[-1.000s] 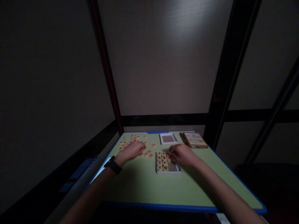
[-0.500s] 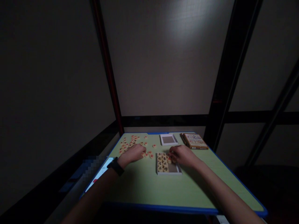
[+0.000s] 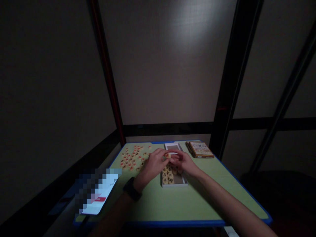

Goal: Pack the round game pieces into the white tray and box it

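My left hand (image 3: 155, 162), with a dark band on its wrist, meets my right hand (image 3: 183, 162) above the near, shallow white box (image 3: 175, 185). Between their fingertips is a round Chinese chess piece (image 3: 168, 155) with a red mark, pinched by both hands. Pale pieces with black characters (image 3: 168, 177) stand in rows in the left part of the box, and a few more lie under my right hand. Bare brown bottom shows at the box's near right. My hands hide its far end.
Many loose chess pieces (image 3: 130, 159) lie scattered on the green table (image 3: 148, 204) at the left. A second white box part (image 3: 172, 145) and a printed cardboard box (image 3: 200, 149) are at the back. A lit screen (image 3: 98, 197) sits at the left edge.
My left hand has left the loose pieces and moved right, bringing a piece to my right hand. My right hand has risen slightly from the box. The view has shifted a little.
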Demonstrator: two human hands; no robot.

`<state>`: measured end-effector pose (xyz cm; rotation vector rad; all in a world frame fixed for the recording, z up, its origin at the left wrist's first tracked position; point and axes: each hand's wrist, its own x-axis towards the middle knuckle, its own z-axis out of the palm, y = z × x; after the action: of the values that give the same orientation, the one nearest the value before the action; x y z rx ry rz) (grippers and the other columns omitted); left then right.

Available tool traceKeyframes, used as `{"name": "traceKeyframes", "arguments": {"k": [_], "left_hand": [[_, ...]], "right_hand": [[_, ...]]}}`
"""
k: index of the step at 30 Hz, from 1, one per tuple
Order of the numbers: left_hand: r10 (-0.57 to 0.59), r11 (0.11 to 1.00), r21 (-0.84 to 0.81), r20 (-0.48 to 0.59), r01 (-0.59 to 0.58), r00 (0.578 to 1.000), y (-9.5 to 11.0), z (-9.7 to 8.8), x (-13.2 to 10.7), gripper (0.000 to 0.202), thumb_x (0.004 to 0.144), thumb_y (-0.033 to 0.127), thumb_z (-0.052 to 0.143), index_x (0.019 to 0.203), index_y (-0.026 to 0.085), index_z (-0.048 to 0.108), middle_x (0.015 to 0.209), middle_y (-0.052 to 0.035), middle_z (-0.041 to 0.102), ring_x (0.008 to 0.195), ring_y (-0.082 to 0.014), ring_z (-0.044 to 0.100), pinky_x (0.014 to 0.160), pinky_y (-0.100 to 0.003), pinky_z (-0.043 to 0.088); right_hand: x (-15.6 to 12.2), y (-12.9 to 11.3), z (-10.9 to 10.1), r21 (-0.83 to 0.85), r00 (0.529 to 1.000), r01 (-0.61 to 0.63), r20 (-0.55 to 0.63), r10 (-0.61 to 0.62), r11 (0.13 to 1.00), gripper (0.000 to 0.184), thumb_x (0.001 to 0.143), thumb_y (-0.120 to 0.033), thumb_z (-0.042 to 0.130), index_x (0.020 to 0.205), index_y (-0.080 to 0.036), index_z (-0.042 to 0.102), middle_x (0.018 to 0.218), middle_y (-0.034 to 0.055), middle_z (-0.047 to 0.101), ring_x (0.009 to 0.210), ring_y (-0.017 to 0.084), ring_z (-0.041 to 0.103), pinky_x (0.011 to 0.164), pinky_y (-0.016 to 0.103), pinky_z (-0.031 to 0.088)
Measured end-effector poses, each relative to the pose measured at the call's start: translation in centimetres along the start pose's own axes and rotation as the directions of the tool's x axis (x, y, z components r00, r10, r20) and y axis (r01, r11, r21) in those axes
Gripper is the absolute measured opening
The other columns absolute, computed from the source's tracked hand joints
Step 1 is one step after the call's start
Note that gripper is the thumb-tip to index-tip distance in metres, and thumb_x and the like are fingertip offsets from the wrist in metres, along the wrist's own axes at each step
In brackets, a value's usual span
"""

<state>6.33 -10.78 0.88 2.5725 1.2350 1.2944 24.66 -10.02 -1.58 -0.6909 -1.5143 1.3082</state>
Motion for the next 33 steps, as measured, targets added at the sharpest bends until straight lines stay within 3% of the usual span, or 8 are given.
{"name": "traceKeyframes", "arguments": {"k": [5, 9, 15, 20, 23, 26, 33], "left_hand": [[-0.042, 0.988, -0.156, -0.138, 0.020, 0.990, -0.1, 2.7, 0.0, 0.021, 0.080, 0.012, 0.069, 0.097, 0.022, 0.072, 0.093, -0.0017, 0.072, 0.074, -0.0137, 0.066, 0.069, -0.024, 0.056], [-0.093, 0.973, -0.225, -0.177, 0.051, 0.980, -0.7, 3.2, -0.7, 0.017, 0.079, 0.015, 0.073, 0.095, 0.021, 0.072, 0.089, -0.0009, 0.071, 0.066, -0.0115, 0.064, 0.065, -0.023, 0.056], [-0.118, 0.975, -0.209, -0.167, 0.082, 0.979, -0.6, 2.6, -1.6, 0.015, 0.083, 0.026, 0.073, 0.097, 0.021, 0.072, 0.096, -0.0033, 0.071, 0.072, -0.0132, 0.065, 0.073, -0.026, 0.057], [-0.095, 0.985, -0.155, -0.135, 0.074, 0.986, -0.5, 2.8, -2.0, 0.017, 0.085, 0.019, 0.066, 0.101, 0.023, 0.073, 0.099, -0.0037, 0.069, 0.084, -0.0152, 0.066, 0.080, -0.027, 0.057], [-0.071, 0.987, -0.153, -0.110, 0.054, 0.991, -0.4, 3.1, -2.2, 0.022, 0.086, 0.016, 0.064, 0.106, 0.023, 0.072, 0.101, -0.0042, 0.068, 0.087, -0.0156, 0.065, 0.081, -0.026, 0.057], [-0.065, 0.987, -0.156, -0.102, 0.048, 0.993, -0.4, 3.4, -2.3, 0.020, 0.086, 0.016, 0.065, 0.103, 0.022, 0.073, 0.099, -0.0046, 0.068, 0.087, -0.0161, 0.065, 0.081, -0.026, 0.057], [-0.079, 0.986, -0.154, -0.123, 0.060, 0.989, -0.5, 3.5, -2.3, 0.015, 0.084, 0.019, 0.068, 0.099, 0.021, 0.072, 0.097, -0.0045, 0.070, 0.083, -0.0161, 0.067, 0.080, -0.027, 0.057]], "right_hand": [[0.2, 0.4, -1.3, 0.135, 0.995, -0.053, -0.076, 0.064, 0.989, 0.053, 0.061, -0.038, 0.090, 0.104, -0.016, 0.069, 0.087, 0.0058, 0.076, 0.075, 0.019, 0.072, 0.079, 0.037, 0.060], [0.3, 0.4, -1.8, 0.136, 0.993, -0.080, -0.079, 0.091, 0.987, 0.051, 0.059, -0.039, 0.091, 0.100, -0.014, 0.072, 0.087, 0.0070, 0.076, 0.077, 0.020, 0.073, 0.081, 0.038, 0.060], [0.3, 0.2, -1.9, 0.105, 0.992, -0.113, -0.038, 0.117, 0.988, 0.051, 0.063, -0.042, 0.089, 0.102, -0.014, 0.073, 0.091, 0.0080, 0.075, 0.077, 0.019, 0.072, 0.081, 0.038, 0.060], [0.2, 0.2, -2.1, 0.004, 0.996, -0.094, -0.005, 0.094, 0.996, 0.052, 0.068, -0.043, 0.085, 0.108, -0.014, 0.069, 0.081, 0.0045, 0.073, 0.063, 0.013, 0.066, 0.065, 0.030, 0.056], [0.2, 0.1, -2.0, -0.025, 0.997, -0.079, -0.018, 0.078, 0.997, 0.050, 0.066, -0.045, 0.085, 0.101, -0.016, 0.065, 0.074, 0.0010, 0.070, 0.060, 0.012, 0.063, 0.060, 0.025, 0.052], [0.2, -0.1, -1.9, -0.061, 0.997, -0.074, -0.025, 0.072, 0.995, 0.048, 0.065, -0.047, 0.085, 0.096, -0.016, 0.064, 0.075, 0.0010, 0.068, 0.063, 0.013, 0.063, 0.061, 0.026, 0.051], [0.2, -0.1, -2.1, -0.197, 0.999, -0.043, 0.013, 0.047, 0.979, 0.050, 0.072, -0.051, 0.078, 0.104, -0.013, 0.071, 0.082, 0.0053, 0.070, 0.070, 0.017, 0.063, 0.065, 0.031, 0.053]]}}
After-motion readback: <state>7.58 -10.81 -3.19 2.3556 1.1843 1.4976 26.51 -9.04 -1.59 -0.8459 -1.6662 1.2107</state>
